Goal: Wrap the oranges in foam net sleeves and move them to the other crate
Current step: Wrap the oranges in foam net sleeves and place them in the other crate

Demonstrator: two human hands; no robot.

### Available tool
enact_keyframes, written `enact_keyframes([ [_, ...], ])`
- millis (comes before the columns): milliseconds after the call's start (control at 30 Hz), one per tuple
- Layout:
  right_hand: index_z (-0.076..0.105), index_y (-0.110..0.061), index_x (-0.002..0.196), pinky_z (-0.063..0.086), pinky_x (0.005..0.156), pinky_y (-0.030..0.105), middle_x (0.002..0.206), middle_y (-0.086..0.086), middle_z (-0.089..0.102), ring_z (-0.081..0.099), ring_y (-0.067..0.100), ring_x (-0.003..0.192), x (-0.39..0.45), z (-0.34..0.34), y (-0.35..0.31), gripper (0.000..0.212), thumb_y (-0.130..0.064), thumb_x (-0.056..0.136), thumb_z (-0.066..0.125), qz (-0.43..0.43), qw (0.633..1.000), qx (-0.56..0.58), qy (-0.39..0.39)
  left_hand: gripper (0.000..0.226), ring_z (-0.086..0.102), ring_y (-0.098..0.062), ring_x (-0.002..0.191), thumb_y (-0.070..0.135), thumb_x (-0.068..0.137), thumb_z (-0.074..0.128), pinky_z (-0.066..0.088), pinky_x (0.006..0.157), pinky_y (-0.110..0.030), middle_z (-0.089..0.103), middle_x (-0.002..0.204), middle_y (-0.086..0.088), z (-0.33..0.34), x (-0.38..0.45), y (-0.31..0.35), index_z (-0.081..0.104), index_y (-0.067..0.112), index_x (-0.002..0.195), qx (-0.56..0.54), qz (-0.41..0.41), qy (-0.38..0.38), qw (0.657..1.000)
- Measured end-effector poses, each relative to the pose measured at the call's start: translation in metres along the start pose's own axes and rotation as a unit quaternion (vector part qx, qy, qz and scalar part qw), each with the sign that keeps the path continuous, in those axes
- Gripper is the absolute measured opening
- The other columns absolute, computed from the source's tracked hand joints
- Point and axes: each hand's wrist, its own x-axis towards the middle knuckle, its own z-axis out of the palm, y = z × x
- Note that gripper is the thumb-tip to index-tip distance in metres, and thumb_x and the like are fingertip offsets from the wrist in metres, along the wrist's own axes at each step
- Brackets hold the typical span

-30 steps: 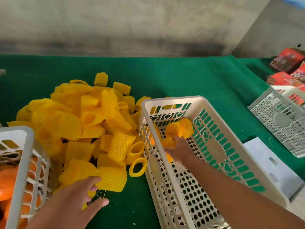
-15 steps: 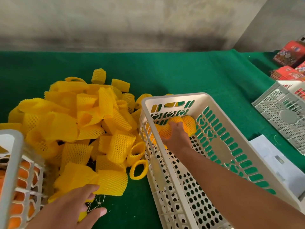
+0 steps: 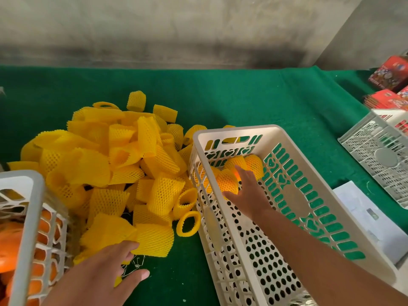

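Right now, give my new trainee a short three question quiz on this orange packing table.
1. True or false: the right hand reaches into the white crate.
2. What does the left hand touch? A, a bare orange. B, a yellow foam net sleeve. C, a red box.
3. Fill in: the unwrapped oranges sit in the crate at the picture's ____ edge.

Key: 1 true. 2 B. 3 left.

Green cloth (image 3: 242,96); red packets (image 3: 388,85); upturned grey basket (image 3: 379,155); white paper (image 3: 371,221)
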Motion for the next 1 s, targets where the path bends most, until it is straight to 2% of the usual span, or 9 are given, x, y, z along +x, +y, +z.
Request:
enact_keyframes([
  [67,0.033,-0.033,0.16,0.049,0.085,0.024,0.157,-0.005,0.04,0.062,0.0,0.102,-0.022,-0.015,-0.005,0.078,-0.047,0.094,0.072,0.012,0.999,0.037,0.019,0.069,0.057,0.009,0.097,0.075,0.09,0.05,0.046,0.074,-0.005,0.049,0.137,0.027,-0.001,-0.002,0.002,0.027,0.048,0.149,0.013,0.0,0.004,1.0],
  [200,0.058,-0.031,0.142,0.051,0.085,0.027,0.138,-0.011,0.061,0.065,-0.002,0.104,-0.068,-0.036,-0.039,0.049,-0.053,0.099,0.063,0.051,0.983,0.172,0.046,0.065,0.059,0.006,0.104,0.073,0.093,0.048,0.05,0.085,-0.013,0.051,0.137,0.027,-0.001,-0.013,0.007,0.032,0.046,0.151,0.037,0.005,0.023,0.999],
  [367,0.061,-0.046,0.119,0.052,0.073,0.021,0.102,-0.024,0.069,0.066,-0.005,0.093,-0.126,-0.036,-0.105,0.054,-0.086,0.086,0.047,0.043,0.967,0.25,-0.029,0.058,0.059,0.0,0.108,0.068,0.097,0.05,0.053,0.09,-0.027,0.056,0.138,0.023,0.004,-0.027,0.01,0.041,0.042,0.149,0.043,-0.005,0.079,0.996],
  [467,0.049,-0.032,0.133,0.054,0.08,0.028,0.114,-0.016,0.062,0.063,0.006,0.097,-0.142,-0.022,-0.118,0.047,-0.061,0.097,0.058,0.01,0.994,0.104,0.009,0.055,0.059,-0.003,0.111,0.064,0.099,0.051,0.051,0.09,-0.027,0.057,0.139,0.019,0.006,-0.026,0.012,0.044,0.038,0.147,0.044,0.004,0.096,0.994],
  [533,0.045,-0.023,0.131,0.053,0.072,0.028,0.114,-0.002,0.064,0.066,0.015,0.088,-0.141,-0.02,-0.125,0.04,-0.046,0.101,0.06,0.008,0.999,0.048,0.011,0.052,0.06,-0.007,0.114,0.059,0.1,0.052,0.051,0.09,-0.028,0.059,0.139,0.014,0.006,-0.028,0.012,0.046,0.035,0.146,0.046,0.009,0.1,0.994],
  [700,0.051,-0.021,0.123,0.049,0.061,0.031,0.085,-0.001,0.064,0.062,0.008,0.071,-0.142,-0.022,-0.131,0.03,-0.036,0.099,0.061,0.03,0.997,0.062,0.017,0.044,0.06,-0.021,0.116,0.051,0.104,0.051,0.052,0.095,-0.041,0.061,0.135,0.001,0.005,-0.029,0.013,0.052,0.024,0.138,0.072,0.013,0.109,0.991],
  [800,0.04,-0.018,0.112,0.043,0.054,0.031,0.08,-0.002,0.058,0.057,0.011,0.063,-0.14,-0.021,-0.134,0.03,-0.027,0.099,0.065,0.04,0.999,0.022,0.01,0.041,0.061,-0.024,0.114,0.048,0.105,0.048,0.054,0.093,-0.044,0.062,0.135,-0.002,0.003,-0.03,0.014,0.053,0.022,0.137,0.078,0.02,0.122,0.989],
  [867,0.036,-0.018,0.108,0.038,0.048,0.026,0.076,-0.004,0.054,0.055,0.011,0.06,-0.138,-0.021,-0.135,0.031,-0.025,0.099,0.065,0.047,0.999,0.012,0.006,0.041,0.061,-0.018,0.113,0.048,0.105,0.048,0.054,0.092,-0.04,0.063,0.134,0.003,0.0,-0.032,0.016,0.054,0.026,0.14,0.03,0.036,0.146,0.988],
  [1000,0.052,-0.01,0.117,0.053,0.06,0.041,0.079,-0.002,0.059,0.061,0.019,0.067,-0.138,-0.022,-0.13,0.027,-0.02,0.095,0.066,0.037,0.999,0.003,-0.001,0.032,0.062,0.004,0.1,0.051,0.101,0.053,0.055,0.076,-0.019,0.066,0.114,0.026,-0.019,-0.042,0.021,0.062,0.039,0.13,-0.179,0.049,0.261,0.947],
])
